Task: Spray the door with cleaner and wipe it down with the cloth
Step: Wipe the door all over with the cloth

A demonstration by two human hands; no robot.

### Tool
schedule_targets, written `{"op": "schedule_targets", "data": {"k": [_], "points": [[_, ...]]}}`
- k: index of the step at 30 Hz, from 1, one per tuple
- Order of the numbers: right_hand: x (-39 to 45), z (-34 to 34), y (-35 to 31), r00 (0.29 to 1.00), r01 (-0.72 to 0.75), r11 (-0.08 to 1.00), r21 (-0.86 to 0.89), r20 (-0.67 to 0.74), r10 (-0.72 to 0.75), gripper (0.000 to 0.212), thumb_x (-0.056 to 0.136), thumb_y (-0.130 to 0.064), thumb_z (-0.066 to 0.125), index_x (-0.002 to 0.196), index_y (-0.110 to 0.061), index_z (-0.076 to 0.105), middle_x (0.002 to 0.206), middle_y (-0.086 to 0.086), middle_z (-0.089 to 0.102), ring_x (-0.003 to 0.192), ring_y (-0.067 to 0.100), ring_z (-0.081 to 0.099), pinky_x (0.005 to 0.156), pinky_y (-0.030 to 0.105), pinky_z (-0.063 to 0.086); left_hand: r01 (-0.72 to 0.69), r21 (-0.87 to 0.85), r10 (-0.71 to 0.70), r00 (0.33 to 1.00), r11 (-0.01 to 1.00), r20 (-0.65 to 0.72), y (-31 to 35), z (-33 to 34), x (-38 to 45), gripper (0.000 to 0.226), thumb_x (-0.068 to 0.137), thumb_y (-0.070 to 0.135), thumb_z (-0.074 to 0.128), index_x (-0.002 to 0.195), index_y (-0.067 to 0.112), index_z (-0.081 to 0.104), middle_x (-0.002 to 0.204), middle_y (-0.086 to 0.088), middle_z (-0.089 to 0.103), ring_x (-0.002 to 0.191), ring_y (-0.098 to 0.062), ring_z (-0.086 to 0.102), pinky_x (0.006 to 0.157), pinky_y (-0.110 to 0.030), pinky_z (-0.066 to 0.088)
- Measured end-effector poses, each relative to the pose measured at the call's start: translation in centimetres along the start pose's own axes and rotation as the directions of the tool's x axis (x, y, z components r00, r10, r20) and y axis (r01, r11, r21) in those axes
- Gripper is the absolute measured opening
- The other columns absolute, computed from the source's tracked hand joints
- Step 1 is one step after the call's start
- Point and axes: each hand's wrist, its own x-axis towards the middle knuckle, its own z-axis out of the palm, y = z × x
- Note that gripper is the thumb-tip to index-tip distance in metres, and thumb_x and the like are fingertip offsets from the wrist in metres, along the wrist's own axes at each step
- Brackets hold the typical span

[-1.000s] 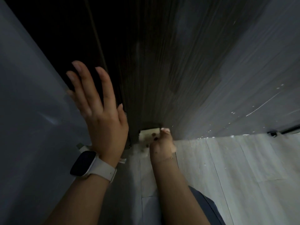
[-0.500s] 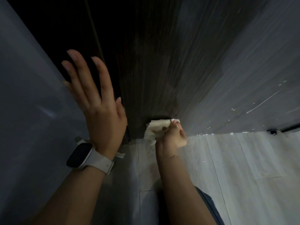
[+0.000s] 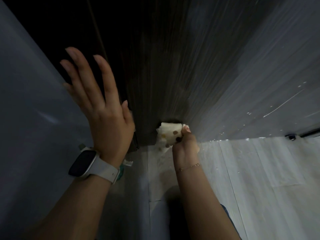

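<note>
Cloth (image 3: 170, 135) shifted right along door (image 3: 173, 75) bottom; right hand (image 3: 186, 146) grips it bunched. Left hand (image 3: 103, 108) flat, fingers straight. Cloth soft, light; hold bunched middle.

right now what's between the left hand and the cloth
Only the dark wood door, its bottom corner, in the head view. The left hand is open; the right hand grips the cloth.

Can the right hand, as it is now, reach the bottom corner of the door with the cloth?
Probably yes: the right hand holds the cloth at the door's bottom, near the corner, with nothing between.
</note>
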Motion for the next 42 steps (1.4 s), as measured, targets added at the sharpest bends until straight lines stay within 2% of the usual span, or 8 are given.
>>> {"op": "schedule_targets", "data": {"k": [8, 13, 17, 23, 26, 28, 34, 42], "points": [[0.7, 0.0, 1.2, 0.996, 0.055, 0.986, -0.154, -0.055, -0.064, 0.002, 0.089, -0.004, 0.064, 0.091, -0.004, 0.066, 0.103, 0.013, 0.068, 0.083, 0.023, 0.066, 0.072, 0.033, 0.059, -0.016, -0.006, 0.016, 1.000, 1.000, -0.008, 0.0, -0.1, 0.1, 0.087, 0.086, 0.008, 0.065, 0.150, 0.007, 0.006, 0.150, -0.045, 0.008, 0.141, -0.058, 0.005, 0.118, -0.057, 0.004], [1.5, -0.2, 1.8, 0.990, 0.138, 0.984, -0.111, -0.022, -0.142, 0.013, 0.091, 0.000, 0.060, 0.102, -0.001, 0.067, 0.089, 0.006, 0.066, 0.074, 0.013, 0.062, 0.044, 0.014, 0.050, -0.024, -0.001, 0.024, 1.000, 1.000, -0.007, 0.0, -0.1, 0.2, 0.087, 0.085, 0.009, 0.065, 0.149, 0.006, 0.006, 0.150, -0.045, 0.008, 0.140, -0.057, 0.005, 0.118, -0.060, 0.006], [2.3, -0.8, 0.9, 0.969, 0.231, 0.954, -0.189, -0.043, -0.243, 0.007, 0.086, 0.003, 0.062, 0.087, 0.002, 0.069, 0.080, 0.010, 0.065, 0.067, 0.017, 0.061, 0.058, 0.028, 0.054, -0.034, -0.020, 0.034, 0.999, 0.999, -0.011, 0.0, -0.4, 0.2, 0.088, 0.086, 0.009, 0.067, 0.150, 0.007, 0.006, 0.150, -0.043, 0.008, 0.140, -0.052, 0.001, 0.118, -0.060, 0.006], [1.5, -1.3, -3.8, 0.404, 0.895, 0.326, -0.305, 0.244, -0.882, 0.024, 0.086, -0.015, 0.071, 0.109, -0.017, 0.066, 0.111, 0.001, 0.059, 0.106, 0.011, 0.060, 0.094, 0.030, 0.051, -0.042, -0.005, 0.041, 0.998, 0.999, -0.049, -0.2, -0.6, 0.2, 0.091, 0.084, 0.006, 0.069, 0.151, 0.008, 0.007, 0.152, -0.028, -0.001, 0.141, -0.045, -0.002, 0.118, -0.046, -0.006], [1.9, -1.3, -3.4, -0.041, 0.969, -0.161, -0.186, 0.521, -0.853, 0.033, 0.087, 0.004, 0.063, 0.119, -0.002, 0.061, 0.116, 0.007, 0.046, 0.115, 0.007, 0.047, 0.099, 0.027, 0.042, -0.051, 0.011, 0.052, 0.997, 0.999, -0.064, -0.1, -0.3, 0.2, 0.091, 0.084, 0.006, 0.069, 0.151, 0.007, 0.009, 0.151, -0.023, -0.003, 0.142, -0.045, -0.001, 0.118, -0.048, -0.003], [3.9, -2.3, -2.3, -0.201, 0.921, -0.379, -0.092, 0.721, -0.663, 0.037, 0.087, 0.008, 0.057, 0.121, -0.006, 0.059, 0.118, 0.011, 0.044, 0.115, 0.016, 0.045, 0.097, 0.032, 0.042, -0.050, 0.015, 0.051, 0.996, 0.999, -0.077, -0.1, -0.1, 0.2, 0.090, 0.084, 0.005, 0.069, 0.151, 0.007, 0.009, 0.151, -0.024, -0.002, 0.141, -0.045, -0.001, 0.118, -0.049, -0.004], [8.7, -4.1, -3.5, -0.352, 0.685, -0.656, 0.318, 0.932, 0.085, 0.029, 0.100, -0.010, 0.042, 0.128, -0.013, 0.048, 0.120, 0.013, 0.044, 0.105, 0.030, 0.049, 0.080, 0.042, 0.052, -0.049, 0.010, 0.049, 0.996, 0.999, -0.079, 0.1, 0.3, 0.3, 0.088, 0.081, 0.005, 0.064, 0.149, 0.007, 0.008, 0.149, -0.025, -0.004, 0.140, -0.047, -0.003, 0.117, -0.046, -0.011], [-0.1, 2.7, -10.4, -0.656, 0.656, -0.684, 0.320, 0.689, -0.307, 0.019, 0.096, -0.002, 0.056, 0.112, 0.000, 0.065, 0.113, 0.016, 0.047, 0.103, 0.031, 0.048, 0.086, 0.043, 0.044, -0.041, -0.014, 0.040, 0.995, 0.999, -0.091, 0.1, 0.1, 0.2, 0.079, 0.090, 0.000, 0.057, 0.151, 0.010, 0.007, 0.151, -0.022, -0.005, 0.141, -0.044, -0.004, 0.118, -0.044, -0.011]]}}
